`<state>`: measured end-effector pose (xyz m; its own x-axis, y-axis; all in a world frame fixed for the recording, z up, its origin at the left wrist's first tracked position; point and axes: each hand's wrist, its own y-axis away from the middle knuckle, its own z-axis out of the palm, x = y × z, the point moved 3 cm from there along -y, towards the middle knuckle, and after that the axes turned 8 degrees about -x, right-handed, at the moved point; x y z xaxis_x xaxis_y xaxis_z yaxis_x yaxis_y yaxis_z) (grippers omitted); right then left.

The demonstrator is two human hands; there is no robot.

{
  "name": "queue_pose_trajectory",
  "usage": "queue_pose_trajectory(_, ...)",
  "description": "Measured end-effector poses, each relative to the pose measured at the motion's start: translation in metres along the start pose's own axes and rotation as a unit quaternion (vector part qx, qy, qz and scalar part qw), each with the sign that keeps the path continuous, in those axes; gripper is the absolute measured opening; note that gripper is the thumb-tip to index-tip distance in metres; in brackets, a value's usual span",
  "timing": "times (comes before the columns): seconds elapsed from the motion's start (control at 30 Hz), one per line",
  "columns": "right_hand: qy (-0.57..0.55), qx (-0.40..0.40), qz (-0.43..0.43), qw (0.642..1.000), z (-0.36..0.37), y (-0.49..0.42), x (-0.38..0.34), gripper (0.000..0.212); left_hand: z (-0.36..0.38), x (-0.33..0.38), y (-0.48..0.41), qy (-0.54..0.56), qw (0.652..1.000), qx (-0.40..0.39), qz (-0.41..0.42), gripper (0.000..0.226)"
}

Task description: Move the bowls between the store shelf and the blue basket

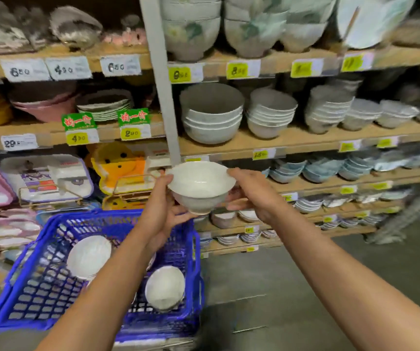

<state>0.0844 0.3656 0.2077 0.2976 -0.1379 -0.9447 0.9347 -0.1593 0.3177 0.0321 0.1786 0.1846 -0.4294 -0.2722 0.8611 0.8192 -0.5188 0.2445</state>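
Raised bowl: white, upright, before the store shelf.
Blue basket: holds one white bowl centre-left, another white bowl near its right wall.

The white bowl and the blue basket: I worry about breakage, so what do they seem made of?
The white bowl looks like glazed ceramic: a glossy white surface, soft highlights and a raised foot, though melamine cannot be ruled out. The blue basket looks like moulded plastic: uniform saturated colour and open lattice walls.
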Motion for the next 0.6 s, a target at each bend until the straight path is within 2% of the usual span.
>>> queue_pose_trajectory(0.17, -0.063, 0.005, 0.017, 0.998, -0.097, 0.062, 0.007, 0.039, 0.101, -0.04, -0.004, -0.005, 0.997, -0.07, -0.034, 0.046)
queue_pose_trajectory(0.3, -0.124, -0.01, 0.011, 0.992, -0.156, 0.108, 0.01, 0.044, 0.175, -0.07, -0.005, -0.003, 0.992, -0.116, -0.052, 0.037)
queue_pose_trajectory(0.6, -0.169, 0.079, -0.019, 0.982, -0.27, 0.169, 0.016, 0.041, 0.303, -0.118, -0.036, -0.031, 0.977, -0.176, -0.112, 0.031)
